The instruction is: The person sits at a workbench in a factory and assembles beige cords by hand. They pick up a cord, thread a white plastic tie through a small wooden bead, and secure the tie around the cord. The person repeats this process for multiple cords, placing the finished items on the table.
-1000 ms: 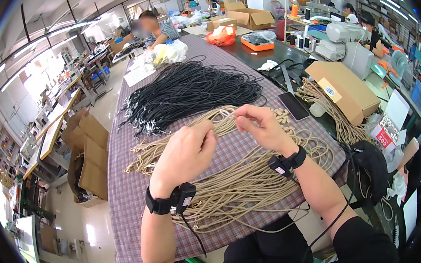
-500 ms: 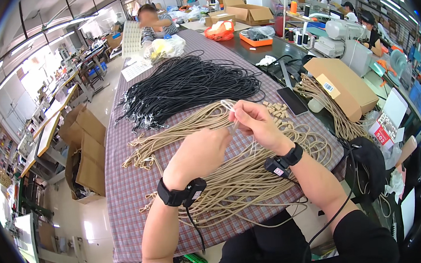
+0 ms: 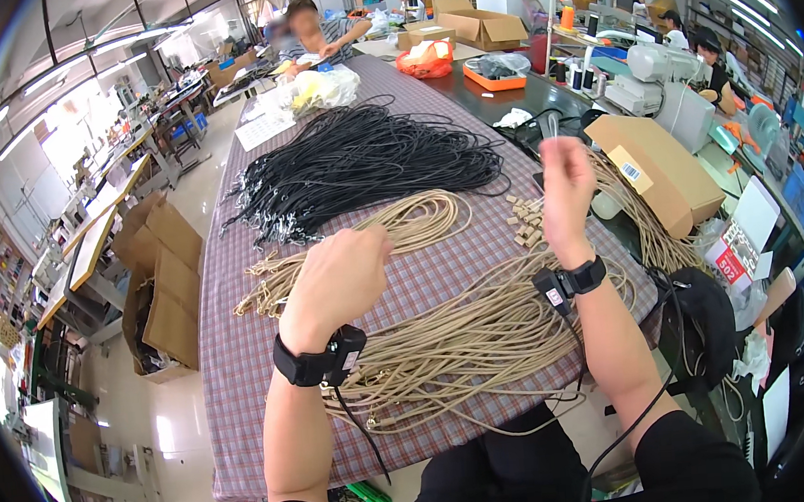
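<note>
"Hands, quick: what state?"

"Left hand [image 3: 343, 279]: fingers curled, back toward us, grasp hidden, so no telling if anything's in it. Right hand [image 3: 567, 191]: raised, fingertips drawn together at a pale strip [image 3: 555, 126]; can't tell whether it's pinched or just behind."

"Tan cords?"

"On the cloth-covered bench [image 3: 244, 405]. Looped bundle [image 3: 428, 219] just beyond the left hand, reaching toward the right; spread pile [image 3: 466, 340] nearer the body, below both hands."

"Handling?"

"Probably light per cord, limp, not fragile, maybe a bit slick. A whole bundle likely sags and tangles. I'd grip the looped one round its middle, clear of the metal clips [image 3: 269, 304] at its left end."

"Counts?"

"Tan cord groups: two on the bench, plus one bunch [image 3: 650, 222] right of the right hand, by one carton [image 3: 660, 174]. Black cord heap [image 3: 358, 169]: one, past the left hand. Single cords overlap, uncountable. Small tan pieces [image 3: 524, 221] left of the right hand: a dozen or more, too packed for an exact number. Wrist devices [image 3: 321, 359]: two, one per wrist."
</note>
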Available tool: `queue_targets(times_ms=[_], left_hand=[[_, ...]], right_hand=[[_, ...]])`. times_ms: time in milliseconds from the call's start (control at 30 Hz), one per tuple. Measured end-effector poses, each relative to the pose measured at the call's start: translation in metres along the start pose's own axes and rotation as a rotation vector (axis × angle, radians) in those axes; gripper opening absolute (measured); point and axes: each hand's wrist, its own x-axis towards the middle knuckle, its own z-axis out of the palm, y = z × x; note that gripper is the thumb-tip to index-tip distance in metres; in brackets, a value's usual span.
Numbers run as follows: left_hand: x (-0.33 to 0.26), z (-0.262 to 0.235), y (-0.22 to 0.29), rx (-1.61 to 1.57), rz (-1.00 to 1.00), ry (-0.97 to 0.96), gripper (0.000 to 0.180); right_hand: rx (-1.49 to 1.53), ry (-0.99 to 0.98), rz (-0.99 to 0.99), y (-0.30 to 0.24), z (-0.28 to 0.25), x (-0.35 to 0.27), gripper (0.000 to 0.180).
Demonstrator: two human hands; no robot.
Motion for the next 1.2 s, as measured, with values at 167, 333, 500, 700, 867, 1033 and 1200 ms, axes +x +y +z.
queue_targets(times_ms=[167,333,500,700,867,1033,1200], left_hand=[[0.009,0.023,0.013,-0.254,0.220,0.190,0.014],[0.014,0.037,0.013,-0.336,0.183,0.135,0.016],[0.019,0.040,0.016,-0.485,0.213,0.178,0.019],[0.020,0.044,0.018,-0.493,0.203,0.109,0.022],[0.020,0.048,0.015,-0.553,0.186,0.086,0.026],[0.023,0.045,0.006,-0.542,0.133,-0.001,0.030],[0.028,0.045,-0.033,-0.412,0.111,0.048,0.029]], right_hand=[[0.000,-0.540,0.232,-0.025,0.054,-0.043,0.013],[-0.082,-0.446,0.144,-0.020,0.044,-0.045,0.014],[0.065,-0.468,0.195,-0.022,0.047,-0.034,0.015],[0.021,-0.493,0.211,-0.024,0.044,-0.041,0.014],[0.170,-0.397,0.198,-0.020,0.043,-0.038,0.011],[0.153,-0.223,0.181,-0.013,0.033,-0.024,0.018],[0.209,0.148,0.198,0.015,-0.004,0.008,0.030]])
